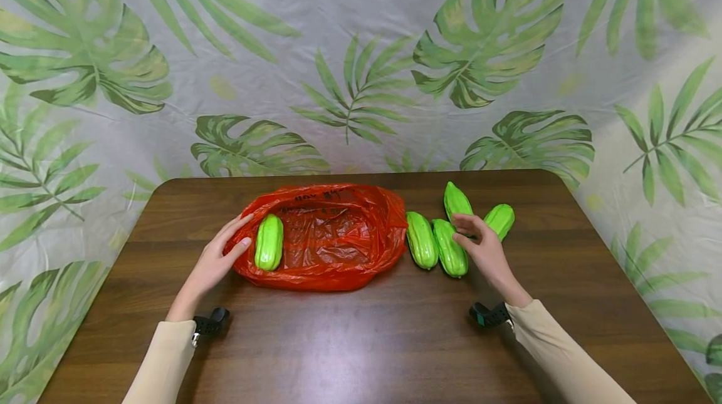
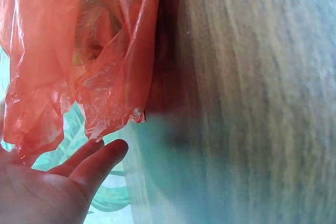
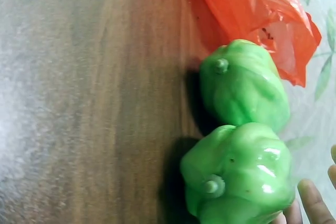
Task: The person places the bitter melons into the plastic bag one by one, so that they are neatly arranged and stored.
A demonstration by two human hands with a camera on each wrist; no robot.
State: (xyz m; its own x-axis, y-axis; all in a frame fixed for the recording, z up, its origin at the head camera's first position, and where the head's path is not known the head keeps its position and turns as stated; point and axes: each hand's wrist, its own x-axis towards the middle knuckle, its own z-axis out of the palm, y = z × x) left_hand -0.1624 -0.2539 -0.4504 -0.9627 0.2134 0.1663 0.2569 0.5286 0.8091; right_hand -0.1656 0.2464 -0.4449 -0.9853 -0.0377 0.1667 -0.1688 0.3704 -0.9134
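Note:
A thin red plastic bag lies on its base with its mouth spread wide. Inside its left end is one green ribbed gourd. My left hand is at the bag's left edge, fingers extended along the outside; in the left wrist view its fingertips are right at the hanging plastic. To the right of the bag, my right hand is beside a gourd, fingers loosely bent and apart. The right wrist view shows this gourd in front of the fingertips. Another gourd lies between it and the bag.
Two more gourds lie around the right hand, one behind it and one to its right. All rest on a dark wooden table. A leaf-printed cloth hangs behind the table.

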